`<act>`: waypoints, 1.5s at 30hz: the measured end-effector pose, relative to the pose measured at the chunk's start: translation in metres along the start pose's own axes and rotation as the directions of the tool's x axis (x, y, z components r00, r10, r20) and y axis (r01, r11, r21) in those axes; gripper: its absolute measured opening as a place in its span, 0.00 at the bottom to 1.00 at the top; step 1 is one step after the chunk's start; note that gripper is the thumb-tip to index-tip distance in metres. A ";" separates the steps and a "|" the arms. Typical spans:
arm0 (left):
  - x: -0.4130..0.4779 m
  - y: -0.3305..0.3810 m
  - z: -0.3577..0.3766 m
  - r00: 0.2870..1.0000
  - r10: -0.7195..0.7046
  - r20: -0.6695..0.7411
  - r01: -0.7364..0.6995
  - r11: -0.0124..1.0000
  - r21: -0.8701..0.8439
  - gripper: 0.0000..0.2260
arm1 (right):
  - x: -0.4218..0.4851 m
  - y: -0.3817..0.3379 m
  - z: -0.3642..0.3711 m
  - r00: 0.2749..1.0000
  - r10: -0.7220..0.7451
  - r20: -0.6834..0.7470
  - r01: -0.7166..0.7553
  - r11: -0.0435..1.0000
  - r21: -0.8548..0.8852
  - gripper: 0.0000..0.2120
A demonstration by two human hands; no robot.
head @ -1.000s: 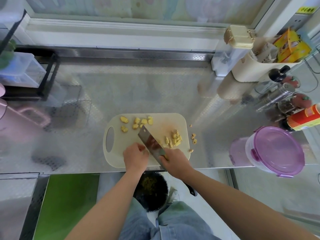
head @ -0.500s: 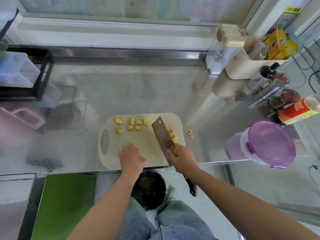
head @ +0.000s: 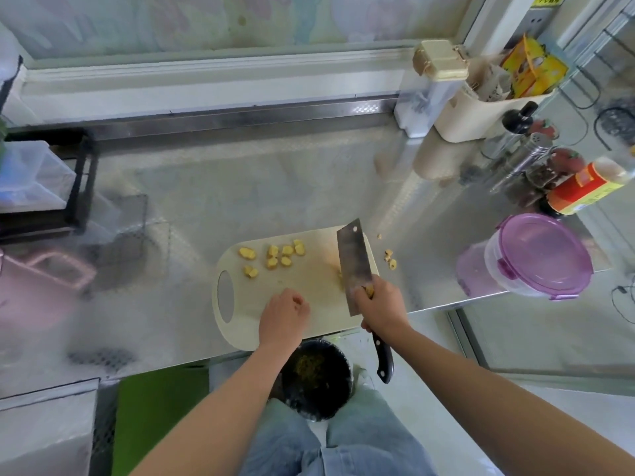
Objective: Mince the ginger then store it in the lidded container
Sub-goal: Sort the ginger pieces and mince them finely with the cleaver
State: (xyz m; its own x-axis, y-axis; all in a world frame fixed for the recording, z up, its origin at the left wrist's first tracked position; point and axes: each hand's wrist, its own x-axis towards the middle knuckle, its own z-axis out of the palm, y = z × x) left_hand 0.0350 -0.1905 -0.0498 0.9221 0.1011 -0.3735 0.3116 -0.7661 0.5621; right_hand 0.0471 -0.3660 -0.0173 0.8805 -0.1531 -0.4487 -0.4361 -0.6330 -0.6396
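Observation:
A cream cutting board (head: pixel 309 290) lies at the steel counter's front edge. Several yellow ginger chunks (head: pixel 285 255) sit on its far left part. My right hand (head: pixel 381 307) grips a cleaver (head: pixel 354 262) where blade meets handle. The blade stands on edge over the board's right side and hides most of the chopped ginger there. My left hand (head: pixel 283 317) rests curled on the board's near edge, left of the blade, with nothing visible in it. The clear container with a purple lid (head: pixel 539 255) stands closed at the right.
A few ginger bits (head: pixel 390 261) lie on the counter right of the board. A black bin (head: pixel 314 376) sits below the counter edge. Condiment bottles (head: pixel 584 187) and a cream caddy (head: pixel 481 111) crowd the back right. A black rack (head: pixel 79 180) stands at the left.
The cleaver has swung from a slant across the board to nearly straight and shifted right, covering the chopped pile. My left hand has drawn back from the blade to the board's near edge.

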 end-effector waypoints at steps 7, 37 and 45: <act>0.006 0.049 -0.015 0.969 0.038 0.243 0.112 0.810 -0.576 0.19 | -0.016 -0.013 0.023 0.952 -0.272 -0.139 0.211 0.916 -0.342 0.06; 0.030 0.056 -0.021 0.965 -0.262 -0.007 0.222 0.830 -0.513 0.11 | 0.024 0.008 -0.008 0.865 -0.434 0.254 0.483 0.857 -0.180 0.28; 0.029 0.054 -0.023 0.973 -0.230 -0.024 0.193 0.865 -0.463 0.13 | 0.023 0.005 -0.011 0.884 -0.394 0.250 0.449 0.863 -0.230 0.25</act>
State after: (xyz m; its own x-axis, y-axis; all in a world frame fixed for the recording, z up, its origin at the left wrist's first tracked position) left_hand 0.0842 -0.2143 -0.0135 0.8309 0.2894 -0.4752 0.5538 -0.3493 0.7558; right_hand 0.0671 -0.3812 -0.0238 0.9040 0.3037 -0.3010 0.0621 -0.7897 -0.6103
